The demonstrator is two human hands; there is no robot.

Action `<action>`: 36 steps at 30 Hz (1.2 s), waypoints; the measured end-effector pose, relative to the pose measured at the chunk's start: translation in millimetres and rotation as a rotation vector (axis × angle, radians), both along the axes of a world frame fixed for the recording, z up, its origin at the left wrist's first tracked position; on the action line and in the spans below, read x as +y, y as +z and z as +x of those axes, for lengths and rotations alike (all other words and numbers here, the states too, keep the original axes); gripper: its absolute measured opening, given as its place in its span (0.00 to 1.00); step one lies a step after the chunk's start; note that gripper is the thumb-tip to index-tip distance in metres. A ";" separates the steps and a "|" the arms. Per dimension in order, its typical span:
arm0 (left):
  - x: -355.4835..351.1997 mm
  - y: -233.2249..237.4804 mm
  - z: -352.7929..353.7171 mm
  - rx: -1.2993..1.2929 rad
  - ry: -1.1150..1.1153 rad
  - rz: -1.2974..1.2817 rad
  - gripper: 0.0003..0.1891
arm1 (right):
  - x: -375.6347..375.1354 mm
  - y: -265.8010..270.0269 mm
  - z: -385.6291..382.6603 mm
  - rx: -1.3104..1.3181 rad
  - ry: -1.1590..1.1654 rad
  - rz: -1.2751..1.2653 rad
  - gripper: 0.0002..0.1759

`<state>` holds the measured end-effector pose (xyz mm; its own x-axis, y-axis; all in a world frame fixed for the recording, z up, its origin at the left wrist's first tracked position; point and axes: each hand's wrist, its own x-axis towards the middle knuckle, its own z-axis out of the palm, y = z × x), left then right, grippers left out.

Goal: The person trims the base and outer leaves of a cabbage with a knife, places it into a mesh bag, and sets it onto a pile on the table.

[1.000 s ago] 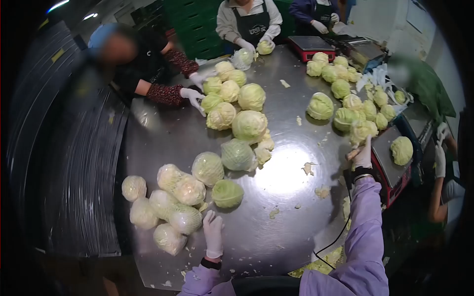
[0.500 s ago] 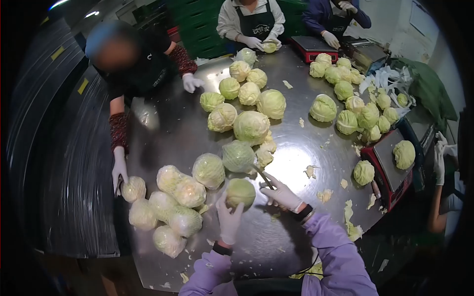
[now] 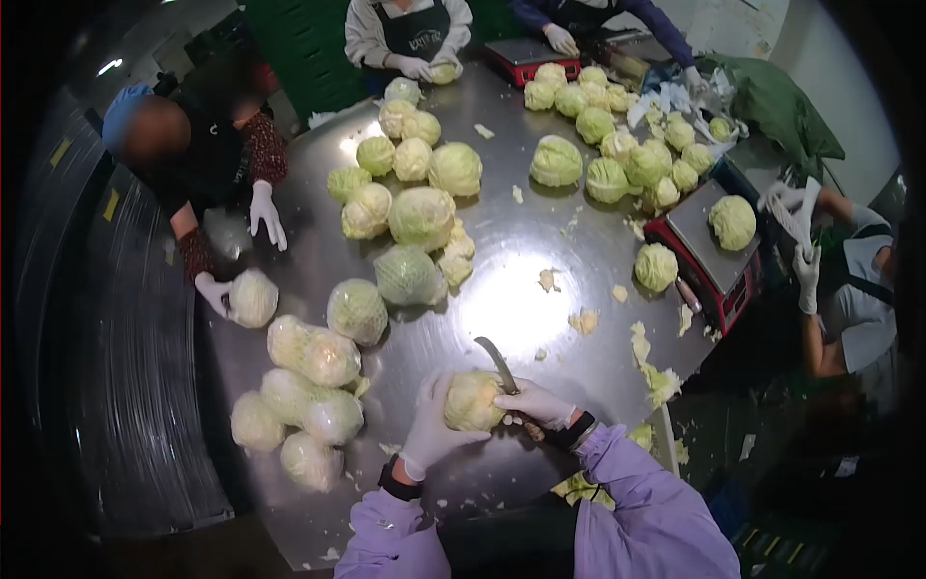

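A pale cabbage [image 3: 472, 401] is cupped by my gloved left hand [image 3: 431, 425] near the front edge of the metal table. My gloved right hand [image 3: 540, 404] grips a knife [image 3: 498, 361] with a curved blade that points up and away from me; its fingers also touch the cabbage's right side. Beyond the left hand lie cabbages wrapped in clear plastic, such as one netted cabbage [image 3: 357, 312] and a larger one [image 3: 409, 274].
The metal table [image 3: 502, 232] bears loose cabbages, leaf scraps [image 3: 583, 321] and a red scale [image 3: 709, 246] with a cabbage on it. At left, a co-worker's hand [image 3: 214, 294] touches a wrapped cabbage. Other people stand at the far side and right.
The view has shifted, so the table's contents appear further left. My left hand has turned the held cabbage, and my right hand with the knife is now against it. The left co-worker's wrapped cabbage has moved.
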<state>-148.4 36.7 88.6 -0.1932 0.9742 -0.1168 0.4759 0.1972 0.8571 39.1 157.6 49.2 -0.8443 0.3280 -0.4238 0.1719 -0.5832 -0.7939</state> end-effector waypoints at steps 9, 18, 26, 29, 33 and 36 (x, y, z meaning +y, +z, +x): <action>-66.4 -13.4 62.1 0.157 0.145 -0.190 0.61 | -83.6 -20.0 51.0 -0.323 -0.099 0.508 0.20; -45.0 -15.5 77.3 0.402 0.044 -0.193 0.57 | -120.0 7.5 64.4 -0.660 0.167 1.168 0.14; -42.8 -13.2 76.4 0.454 -0.044 -0.204 0.56 | -89.9 -56.3 37.5 -0.641 0.231 1.176 0.16; -61.5 -27.8 61.3 0.338 0.034 -0.047 0.55 | -85.6 -27.3 38.4 -0.423 -0.020 0.435 0.19; -77.3 -38.5 52.4 -0.034 0.112 0.090 0.51 | -100.2 0.1 41.2 -0.248 -0.126 0.689 0.21; -69.1 -23.9 59.8 -0.023 0.145 0.033 0.51 | -98.2 -6.7 43.2 -0.250 -0.162 0.844 0.23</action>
